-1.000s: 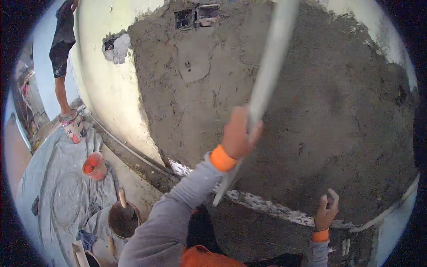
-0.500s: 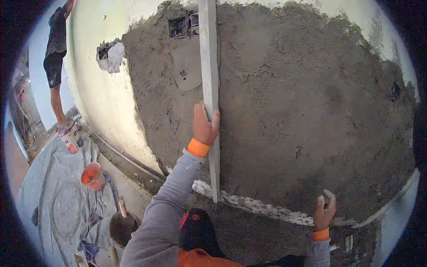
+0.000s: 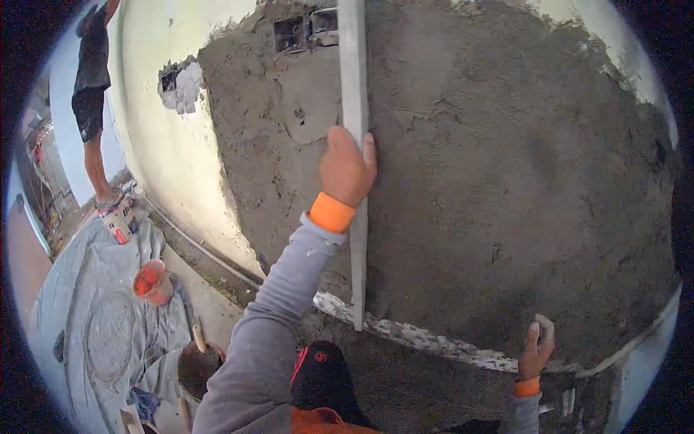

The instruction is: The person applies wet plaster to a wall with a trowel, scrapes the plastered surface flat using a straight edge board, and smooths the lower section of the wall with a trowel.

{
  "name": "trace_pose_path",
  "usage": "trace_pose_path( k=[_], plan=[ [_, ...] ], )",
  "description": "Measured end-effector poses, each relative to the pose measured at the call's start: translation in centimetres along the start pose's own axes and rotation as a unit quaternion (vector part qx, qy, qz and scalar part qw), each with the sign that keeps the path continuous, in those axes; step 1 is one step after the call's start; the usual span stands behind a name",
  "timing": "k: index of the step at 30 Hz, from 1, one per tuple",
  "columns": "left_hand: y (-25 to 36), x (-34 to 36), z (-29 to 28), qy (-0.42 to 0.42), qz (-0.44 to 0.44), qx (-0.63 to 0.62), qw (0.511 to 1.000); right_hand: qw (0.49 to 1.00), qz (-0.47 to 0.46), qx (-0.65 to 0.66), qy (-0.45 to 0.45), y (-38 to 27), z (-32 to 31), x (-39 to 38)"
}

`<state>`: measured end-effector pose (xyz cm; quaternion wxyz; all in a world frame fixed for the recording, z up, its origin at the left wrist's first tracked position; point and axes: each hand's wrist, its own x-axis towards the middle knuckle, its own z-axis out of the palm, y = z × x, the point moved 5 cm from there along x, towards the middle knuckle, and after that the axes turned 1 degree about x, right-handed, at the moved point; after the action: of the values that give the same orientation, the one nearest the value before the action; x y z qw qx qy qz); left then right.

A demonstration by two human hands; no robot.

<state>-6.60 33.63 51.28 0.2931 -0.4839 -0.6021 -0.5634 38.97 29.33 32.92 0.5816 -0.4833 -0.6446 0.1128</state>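
Against the plastered wall (image 3: pixel 448 181) stands a long, pale grey straightedge (image 3: pixel 353 72), nearly upright, its lower end close to the wall's foot. My left hand (image 3: pixel 348 168) is closed around it near mid-length, thumb on the right side. The fresh plaster is grey-brown and rough, with small pits and ridges. At lower right, my right hand (image 3: pixel 535 349) is raised beside the plaster's bottom edge, thumb and fingers curved but apart, with nothing seen between them. Whether it touches the wall is unclear.
On the left, a grey sheet (image 3: pixel 79 289) covers the floor, with a reddish bucket (image 3: pixel 152 283) and a dark mortar bucket (image 3: pixel 196 372) near a wooden handle (image 3: pixel 199 338). Farther back, another person (image 3: pixel 92 94) stands on a paint bucket (image 3: pixel 118 219). Open electrical boxes (image 3: pixel 290 34) are set into the wall.
My left hand and the straightedge have shifted right along the plaster, the hand also sitting higher in view. My right hand is slightly lower and farther right.
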Motion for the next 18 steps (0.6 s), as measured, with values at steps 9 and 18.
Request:
trace_pose_path(
  k=[9, 18],
  plan=[
    [-1.5, -4.1, -0.4, -0.072, -0.021, -0.052, 0.996, 1.000, 0.023, 0.013, -0.015, -0.4, 2.2, -0.4],
    [1.0, -1.7, 0.8, -0.006, 0.076, 0.009, 0.997, 0.999, 0.029, 0.036, 0.008, -0.4, 1.2, -0.2]
  ],
)
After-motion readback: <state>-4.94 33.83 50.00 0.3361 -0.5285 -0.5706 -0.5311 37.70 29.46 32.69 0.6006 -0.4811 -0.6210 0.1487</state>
